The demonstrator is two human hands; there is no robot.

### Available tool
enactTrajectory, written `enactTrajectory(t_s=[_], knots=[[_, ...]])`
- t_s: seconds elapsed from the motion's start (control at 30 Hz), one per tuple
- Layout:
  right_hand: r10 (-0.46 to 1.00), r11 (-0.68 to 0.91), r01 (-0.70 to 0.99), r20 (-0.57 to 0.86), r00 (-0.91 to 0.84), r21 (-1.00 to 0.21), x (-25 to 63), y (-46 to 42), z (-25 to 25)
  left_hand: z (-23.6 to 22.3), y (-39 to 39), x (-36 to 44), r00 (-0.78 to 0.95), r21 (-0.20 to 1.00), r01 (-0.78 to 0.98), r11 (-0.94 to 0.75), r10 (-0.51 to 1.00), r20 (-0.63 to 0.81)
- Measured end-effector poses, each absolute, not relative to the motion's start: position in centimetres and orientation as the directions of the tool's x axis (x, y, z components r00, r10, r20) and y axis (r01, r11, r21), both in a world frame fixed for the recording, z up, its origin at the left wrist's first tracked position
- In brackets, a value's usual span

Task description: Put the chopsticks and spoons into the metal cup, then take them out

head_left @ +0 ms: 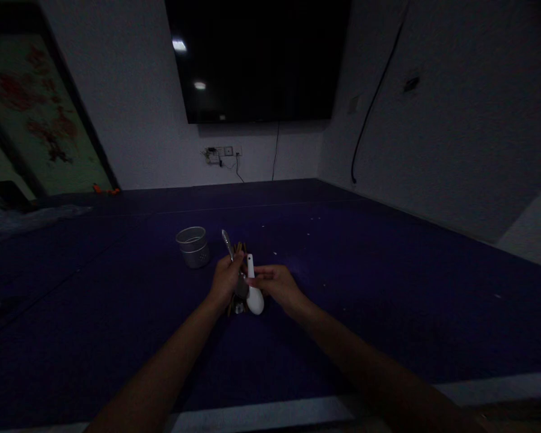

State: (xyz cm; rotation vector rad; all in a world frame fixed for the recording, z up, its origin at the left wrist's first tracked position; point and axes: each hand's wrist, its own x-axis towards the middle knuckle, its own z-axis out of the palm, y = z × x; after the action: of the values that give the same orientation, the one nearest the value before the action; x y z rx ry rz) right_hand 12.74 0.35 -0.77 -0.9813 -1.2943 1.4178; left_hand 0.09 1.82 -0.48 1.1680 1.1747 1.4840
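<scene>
Reaching forward and low, with the left forearm (175, 355) and right forearm (347, 343) slanting inward until nearly meeting over the blue surface (388, 288). Curling the left hand (225, 278) in a closed grip around a silver-handled tool (226, 238), with the handle tilted up and away. Pinching a white spoon (255, 301) between right thumb and fingers, its bowl turned toward the near edge; bending the right hand (277, 284) leftward so as to come just beside the left.

Covering the middle of the tool with the left hand, and hiding much of the brown sticks (240, 246) that poke out above and below. Cannot tell whether those sticks are held or only lying underneath. Too small to name: a shiny piece (238, 308) near the spoon's bowl. Cut off at the bottom: both forearms. Dim all over.

Standing upright near the left hand, apart from it: a metal cup (193, 249) with small holes. Scattered beyond: white scraps (275, 253). Farther back, on the wall: a television (261, 60), cropped at the top.
</scene>
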Motion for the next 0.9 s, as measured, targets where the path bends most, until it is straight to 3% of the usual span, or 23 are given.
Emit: enactTrajectory(t_s=[0.27, 0.47, 0.77, 0.9], knots=[[0.993, 0.026, -0.215, 0.050, -0.108, -0.976, 13.3, 0.6, -0.2, -0.6, 1.8, 0.1, 0.047, 0.990, -0.129, -0.056, 0.997, 0.062], [0.991, 0.113, -0.182, 0.099, 0.084, -0.977, 13.8, 1.1, -0.2, -0.8, 0.9, 0.8, 0.270, 0.999, 0.037, -0.017, 0.963, 0.007], [0.999, -0.010, -0.378, 0.005, -0.039, -0.926, 14.4, 1.5, 0.1, -0.5, 0.2, 1.1, 0.361, 0.991, 0.129, -0.025, 0.932, -0.023], [0.990, -0.047, -0.384, 0.009, -0.144, -0.922, 14.4, 1.4, 0.0, -0.7, 0.3, 1.1, 0.345, 0.982, 0.185, -0.039, 0.938, -0.027]])
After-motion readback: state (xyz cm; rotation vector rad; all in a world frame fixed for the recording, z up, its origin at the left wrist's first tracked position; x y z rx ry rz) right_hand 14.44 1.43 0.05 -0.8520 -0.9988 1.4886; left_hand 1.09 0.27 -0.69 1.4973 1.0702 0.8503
